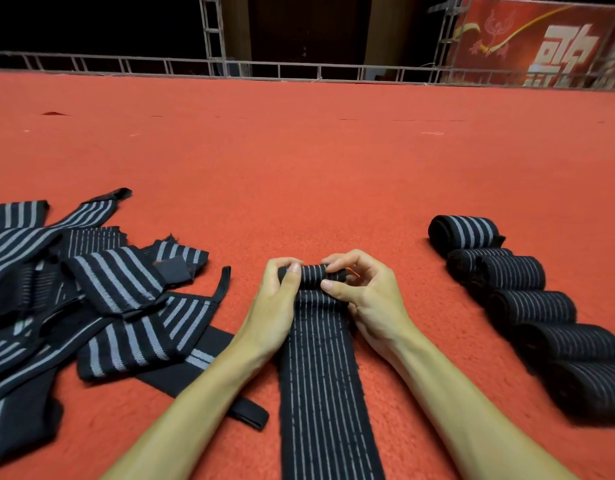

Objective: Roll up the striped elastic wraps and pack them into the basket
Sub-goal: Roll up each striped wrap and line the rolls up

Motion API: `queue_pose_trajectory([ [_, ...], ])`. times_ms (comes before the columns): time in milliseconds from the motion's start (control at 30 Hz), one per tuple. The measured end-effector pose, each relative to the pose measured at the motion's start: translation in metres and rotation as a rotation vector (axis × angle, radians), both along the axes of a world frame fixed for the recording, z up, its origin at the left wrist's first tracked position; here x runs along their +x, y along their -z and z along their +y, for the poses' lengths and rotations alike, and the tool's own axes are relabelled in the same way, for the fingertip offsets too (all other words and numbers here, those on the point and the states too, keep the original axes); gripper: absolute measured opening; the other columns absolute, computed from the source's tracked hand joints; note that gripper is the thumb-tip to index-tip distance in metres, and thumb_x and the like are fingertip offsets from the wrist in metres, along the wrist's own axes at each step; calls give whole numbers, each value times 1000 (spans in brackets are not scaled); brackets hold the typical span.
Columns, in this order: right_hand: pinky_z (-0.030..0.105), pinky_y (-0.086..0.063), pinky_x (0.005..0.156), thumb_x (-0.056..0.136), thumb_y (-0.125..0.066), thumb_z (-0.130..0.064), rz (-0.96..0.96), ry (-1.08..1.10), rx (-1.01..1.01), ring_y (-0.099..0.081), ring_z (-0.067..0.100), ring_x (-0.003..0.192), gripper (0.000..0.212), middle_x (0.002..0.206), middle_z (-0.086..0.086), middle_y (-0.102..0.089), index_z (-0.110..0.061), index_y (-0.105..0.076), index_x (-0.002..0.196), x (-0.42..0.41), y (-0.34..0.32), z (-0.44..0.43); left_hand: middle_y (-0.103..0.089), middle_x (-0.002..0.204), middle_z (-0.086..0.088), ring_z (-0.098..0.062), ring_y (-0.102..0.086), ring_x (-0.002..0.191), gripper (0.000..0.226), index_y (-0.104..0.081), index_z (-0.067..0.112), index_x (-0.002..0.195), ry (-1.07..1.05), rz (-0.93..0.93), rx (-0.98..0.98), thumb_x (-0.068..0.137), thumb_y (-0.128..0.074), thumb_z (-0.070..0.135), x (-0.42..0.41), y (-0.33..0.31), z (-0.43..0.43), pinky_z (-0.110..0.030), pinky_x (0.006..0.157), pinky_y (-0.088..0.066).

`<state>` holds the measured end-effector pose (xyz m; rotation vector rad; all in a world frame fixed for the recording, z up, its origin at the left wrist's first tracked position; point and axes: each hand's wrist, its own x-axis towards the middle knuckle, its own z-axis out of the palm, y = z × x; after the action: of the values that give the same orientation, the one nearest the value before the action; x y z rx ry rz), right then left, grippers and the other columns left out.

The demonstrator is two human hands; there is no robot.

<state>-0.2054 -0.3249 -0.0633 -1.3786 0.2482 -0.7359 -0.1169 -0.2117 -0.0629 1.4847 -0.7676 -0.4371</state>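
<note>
A black elastic wrap with thin grey stripes [325, 382] lies flat on the red carpet, running from the bottom edge away from me. Its far end is curled into a small roll [314, 274]. My left hand [276, 306] pinches the roll's left end with thumb and fingers. My right hand [363, 292] pinches its right end, fingers curled over the top. A heap of unrolled striped wraps [91, 299] sprawls at the left. Several rolled wraps [527, 303] sit in a row at the right. No basket is in view.
Red carpet [299, 168] stretches far ahead. A low metal railing [299, 69] and truss post [212, 32] bound it at the back. A red banner [541, 43] stands at the back right. A loose black strap end [247, 412] lies beside my left forearm.
</note>
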Motion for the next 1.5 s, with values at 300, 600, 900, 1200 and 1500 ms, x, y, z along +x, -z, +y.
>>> queue_pose_trajectory([
  [300,23,-43,49,83,-72,-25,113,58,-11,-59,8,66,17,94,6,-66,-18,-70,99,2,2,1,-55,88,3,8,-56,67,26,-49,18,113,29,46,-160,95,-47,0,1,-2,4,-12,61,-46],
  [600,44,-41,67,83,-71,-34,157,31,27,-54,32,76,20,84,14,-64,-15,-72,86,3,1,3,-57,118,-9,-21,-55,102,38,-61,39,106,71,-12,-134,83,-55,9,7,0,7,-36,86,-48],
  [900,48,-49,80,76,-75,-8,71,16,12,-63,24,86,18,88,2,-69,-17,-72,92,-1,2,-1,-59,112,-3,-5,-63,94,30,-51,31,121,100,116,-50,92,-57,26,5,0,4,-20,76,-48],
  [1200,42,-43,71,66,-77,-2,38,-39,-6,-57,17,77,29,87,4,-67,-21,-73,87,-1,5,-3,-63,95,0,2,-62,71,26,-49,19,120,34,144,-44,97,-45,10,2,-1,3,-16,61,-48],
  [1500,30,-49,61,76,-71,-33,118,-22,-22,-60,21,80,31,100,10,-67,-20,-71,104,1,3,-1,-59,99,-3,-2,-61,83,50,-48,25,120,74,114,-188,88,-48,-14,3,-4,7,-16,72,-49],
])
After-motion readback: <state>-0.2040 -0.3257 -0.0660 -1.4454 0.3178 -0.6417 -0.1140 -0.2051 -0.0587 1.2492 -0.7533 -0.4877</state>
